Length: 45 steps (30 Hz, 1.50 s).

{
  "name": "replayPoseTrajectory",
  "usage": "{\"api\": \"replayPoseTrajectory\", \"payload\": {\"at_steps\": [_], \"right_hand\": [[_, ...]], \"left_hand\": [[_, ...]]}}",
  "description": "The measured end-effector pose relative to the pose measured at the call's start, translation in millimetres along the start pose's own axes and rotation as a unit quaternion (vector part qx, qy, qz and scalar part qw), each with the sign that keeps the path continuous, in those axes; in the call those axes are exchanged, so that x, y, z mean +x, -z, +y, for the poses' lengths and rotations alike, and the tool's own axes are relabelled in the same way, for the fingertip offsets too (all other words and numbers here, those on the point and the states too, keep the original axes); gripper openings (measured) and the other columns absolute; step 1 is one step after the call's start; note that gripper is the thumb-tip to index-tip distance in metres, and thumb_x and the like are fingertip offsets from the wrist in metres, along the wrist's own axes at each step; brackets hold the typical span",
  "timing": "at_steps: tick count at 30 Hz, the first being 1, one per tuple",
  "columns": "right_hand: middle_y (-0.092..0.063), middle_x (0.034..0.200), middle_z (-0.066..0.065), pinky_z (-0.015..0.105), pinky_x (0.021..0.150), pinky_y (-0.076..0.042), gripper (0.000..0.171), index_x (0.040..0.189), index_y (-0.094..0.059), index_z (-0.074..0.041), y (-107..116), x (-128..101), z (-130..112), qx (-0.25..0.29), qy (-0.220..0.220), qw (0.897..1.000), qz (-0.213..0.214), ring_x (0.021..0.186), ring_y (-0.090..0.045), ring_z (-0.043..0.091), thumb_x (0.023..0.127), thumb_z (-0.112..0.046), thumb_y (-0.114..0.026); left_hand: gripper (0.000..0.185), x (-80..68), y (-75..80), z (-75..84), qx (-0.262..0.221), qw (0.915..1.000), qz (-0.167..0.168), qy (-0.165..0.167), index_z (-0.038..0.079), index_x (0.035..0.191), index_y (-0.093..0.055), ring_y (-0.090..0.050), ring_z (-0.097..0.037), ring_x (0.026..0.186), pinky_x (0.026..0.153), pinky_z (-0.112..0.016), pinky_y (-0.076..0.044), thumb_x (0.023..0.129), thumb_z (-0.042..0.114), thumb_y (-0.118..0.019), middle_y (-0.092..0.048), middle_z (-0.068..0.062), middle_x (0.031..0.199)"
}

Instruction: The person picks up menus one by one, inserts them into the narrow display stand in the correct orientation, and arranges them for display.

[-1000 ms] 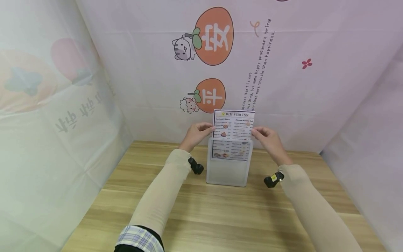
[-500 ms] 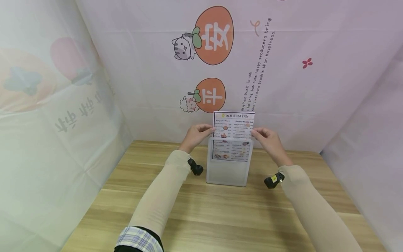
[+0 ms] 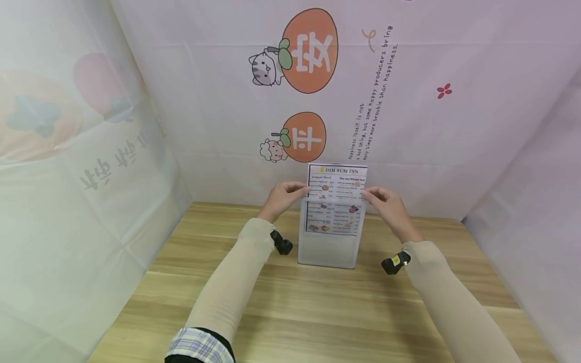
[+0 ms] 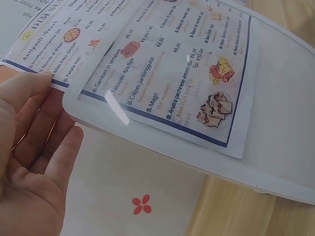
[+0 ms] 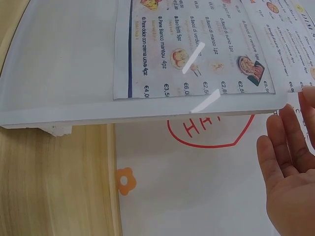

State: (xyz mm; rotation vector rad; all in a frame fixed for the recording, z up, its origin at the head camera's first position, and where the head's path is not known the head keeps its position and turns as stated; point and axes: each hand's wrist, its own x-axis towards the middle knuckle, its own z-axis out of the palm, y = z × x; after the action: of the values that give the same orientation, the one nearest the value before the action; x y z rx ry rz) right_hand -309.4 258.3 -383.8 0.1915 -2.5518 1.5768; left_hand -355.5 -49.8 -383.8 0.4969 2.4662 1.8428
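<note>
A printed dim sum menu sheet stands partly inside a clear, white-edged display holder, its upper part sticking out above the holder's top edge. My left hand pinches the sheet's left edge between thumb and fingers, just above the holder's corner. On the opposite edge, my right hand pinches the sheet the same way. Through the clear front, in the left wrist view, the sheet's bottom border shows with bare holder below it. The right wrist view shows the sheet's other lower corner behind the front panel.
The holder stands on a wood-grain table near its back edge. A printed fabric backdrop rises behind the table, with more fabric at both sides. A black wrist camera sits on the left wrist, another camera on the right.
The menu sheet has slid a little lower into the holder, and both hands have come down slightly with it. The holder has stayed in place.
</note>
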Motion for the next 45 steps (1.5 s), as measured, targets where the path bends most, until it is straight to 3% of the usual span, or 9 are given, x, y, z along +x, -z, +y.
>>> {"api": "replayPoseTrajectory", "payload": {"at_steps": [16,23,33,45], "right_hand": [[-0.058,0.125,0.014,0.046,0.098,-0.040,0.055,0.122,-0.062,-0.004,-1.2,-4.9,4.0,0.005,-0.006,1.000,-0.011,0.115,-0.048,0.025,0.099,-0.053,-0.057],[-0.057,0.128,0.015,0.051,0.106,-0.038,0.056,0.124,-0.061,-0.003,-1.1,-8.1,4.5,0.010,-0.008,1.000,-0.019,0.120,-0.048,0.029,0.099,-0.052,-0.058],[-0.057,0.128,0.016,0.054,0.105,-0.039,0.059,0.125,-0.060,-0.003,-5.2,-7.7,10.4,0.005,-0.011,1.000,-0.013,0.121,-0.049,0.032,0.098,-0.055,-0.058],[-0.059,0.123,0.015,0.039,0.096,-0.043,0.056,0.124,-0.062,-0.003,-6.7,-7.1,12.6,0.011,-0.006,1.000,-0.011,0.118,-0.050,0.034,0.098,-0.053,-0.058]], "left_hand": [[0.029,0.6,-3.3,-11.1,-0.011,0.9999,-0.002,0.001,0.021,0.108,-0.077,-0.061,-0.014,0.111,0.102,-0.045,-0.045,0.091,0.045,-0.073,-0.073,0.008,0.105],[0.027,-3.7,-3.8,-9.7,-0.010,0.9999,-0.004,0.012,0.019,0.108,-0.077,-0.061,-0.015,0.111,0.102,-0.043,-0.046,0.092,0.041,-0.073,-0.073,0.007,0.107],[0.028,-6.3,-4.0,-12.5,-0.003,0.9997,-0.006,0.025,0.020,0.109,-0.076,-0.060,-0.015,0.114,0.103,-0.043,-0.045,0.093,0.042,-0.072,-0.071,0.007,0.112],[0.031,0.7,0.3,-3.8,-0.016,0.9999,0.001,-0.005,0.021,0.112,-0.076,-0.059,-0.014,0.115,0.104,-0.044,-0.043,0.092,0.044,-0.072,-0.071,0.008,0.112]]}}
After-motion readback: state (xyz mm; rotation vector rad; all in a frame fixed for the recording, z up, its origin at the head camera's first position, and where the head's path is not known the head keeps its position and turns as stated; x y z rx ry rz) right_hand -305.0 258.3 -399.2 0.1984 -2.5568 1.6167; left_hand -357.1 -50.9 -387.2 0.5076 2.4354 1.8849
